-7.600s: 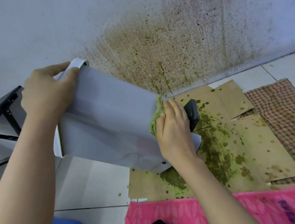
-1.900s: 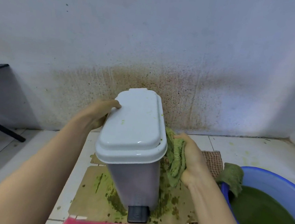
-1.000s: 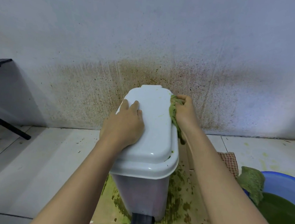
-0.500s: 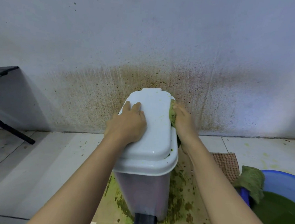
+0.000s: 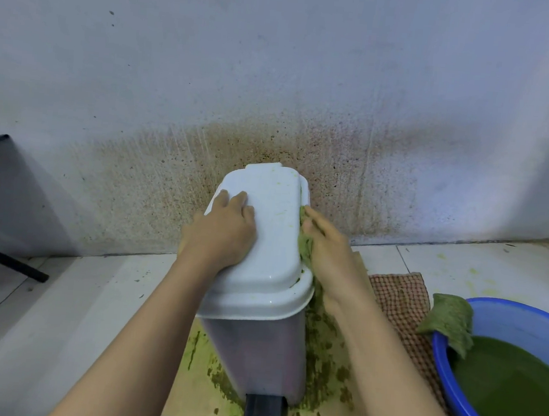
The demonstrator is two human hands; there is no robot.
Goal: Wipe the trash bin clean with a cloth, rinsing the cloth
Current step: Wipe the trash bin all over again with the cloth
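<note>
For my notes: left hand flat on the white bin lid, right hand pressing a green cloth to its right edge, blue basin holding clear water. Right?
One slip: the head view shows the round blue plastic basin holding murky green water, not clear. The left hand, right hand and green cloth are as stated.

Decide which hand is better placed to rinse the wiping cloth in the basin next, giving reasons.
Right. The right hand presses the cloth against the bin lid and is nearer the blue basin; the left hand rests flat on the lid.
</note>
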